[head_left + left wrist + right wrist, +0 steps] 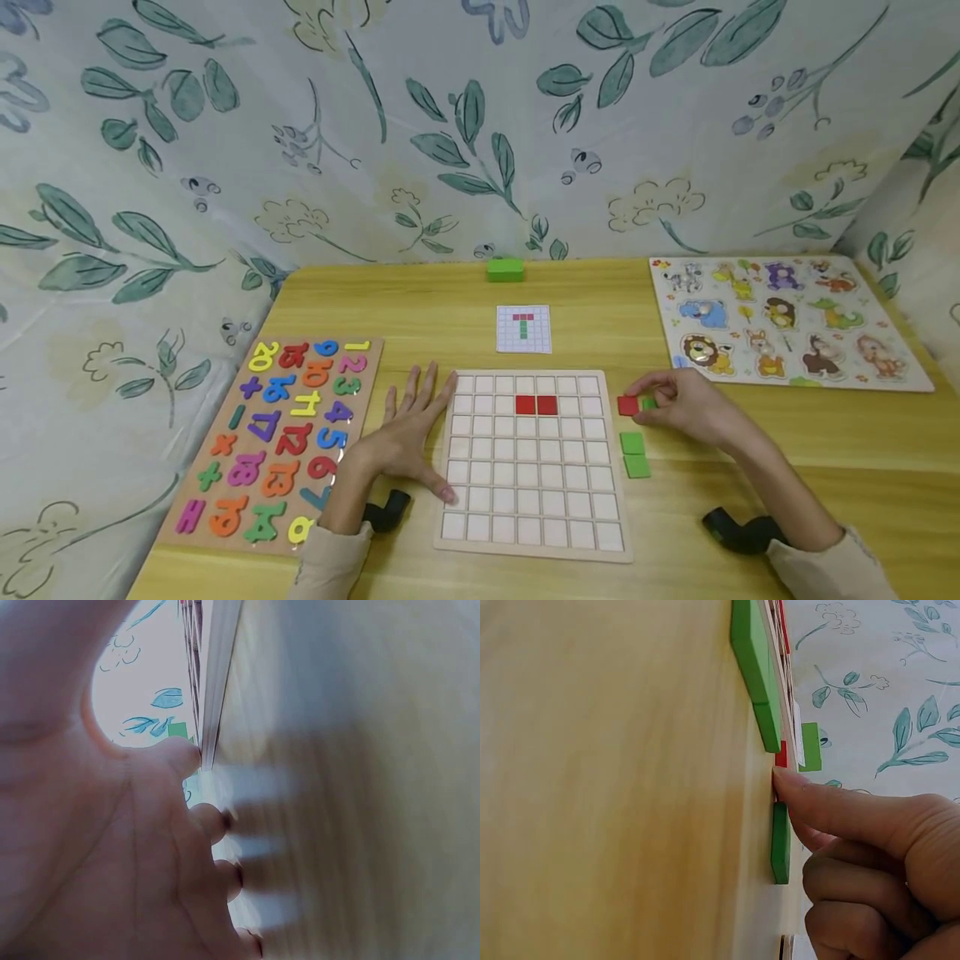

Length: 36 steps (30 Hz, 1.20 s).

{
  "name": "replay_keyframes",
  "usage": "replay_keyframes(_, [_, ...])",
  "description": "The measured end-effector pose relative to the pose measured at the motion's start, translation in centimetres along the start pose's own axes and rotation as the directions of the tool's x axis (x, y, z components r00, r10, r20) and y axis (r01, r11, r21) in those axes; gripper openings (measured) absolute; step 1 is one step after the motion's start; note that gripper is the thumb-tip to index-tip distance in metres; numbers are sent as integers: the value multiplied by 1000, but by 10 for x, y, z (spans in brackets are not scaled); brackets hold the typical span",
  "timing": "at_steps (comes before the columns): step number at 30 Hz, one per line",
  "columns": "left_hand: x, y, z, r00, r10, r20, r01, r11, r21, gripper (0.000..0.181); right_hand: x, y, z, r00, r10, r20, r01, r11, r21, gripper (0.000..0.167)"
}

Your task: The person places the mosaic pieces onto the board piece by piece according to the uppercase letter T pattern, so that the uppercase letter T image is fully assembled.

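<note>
A wooden grid board (534, 554) lies on the table, with two red tiles (536, 405) side by side in its second row. My left hand (405, 442) is spread at the board's left edge, forefinger and thumb touching the frame; its palm (112, 847) fills much of the left wrist view. To the right of the board, my right hand (686, 404) pinches a loose red tile (627, 406) between thumb and forefinger. A green tile (781, 844) lies beside that red one, partly hidden by the fingers in the head view. Two more green tiles (634, 454) lie nearer me.
Behind the board lies a pattern card (523, 342) showing a red and green T, with a green block (506, 270) beyond it. A number puzzle (247, 450) flanks the left side, an animal puzzle (795, 325) the far right. Patterned cloth hangs behind the table.
</note>
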<state>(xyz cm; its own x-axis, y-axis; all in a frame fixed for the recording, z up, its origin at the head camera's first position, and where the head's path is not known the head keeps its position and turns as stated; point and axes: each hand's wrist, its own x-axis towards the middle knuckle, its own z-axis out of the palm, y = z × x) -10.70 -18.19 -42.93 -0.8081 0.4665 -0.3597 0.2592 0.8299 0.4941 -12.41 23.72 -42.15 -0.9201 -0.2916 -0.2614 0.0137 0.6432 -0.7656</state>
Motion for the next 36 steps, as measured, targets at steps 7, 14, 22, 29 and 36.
replay_keyframes(7, [-1, -1, 1, 1000, -2, 2, 2, 1000, 5, 156, -1, -11, 3, 992, -29, -124, 23, 998, -52, 31])
replay_keyframes(14, [-2, -2, 2, 1000, -6, 1, 6, 1000, 5, 156, 10, -42, 18, 996, 17, -87, -15, 1000, 22, 30])
replay_keyframes(22, [0, -1, 2, 1000, 3, -2, -3, 1000, 21, 156, 28, -77, 50, 999, 37, -15, -36, 997, 64, 29])
replay_keyframes(29, [1, 0, 2, 1000, 5, 3, -5, 999, 32, 156, 42, -98, 80, 1000, 1, 1, -1, 997, 78, 25])
replay_keyframes(36, [-1, 1, 2, 1000, -16, 2, 16, 999, 37, 156, 50, -105, 95, 1000, 13, 2, -13, 998, 60, 22])
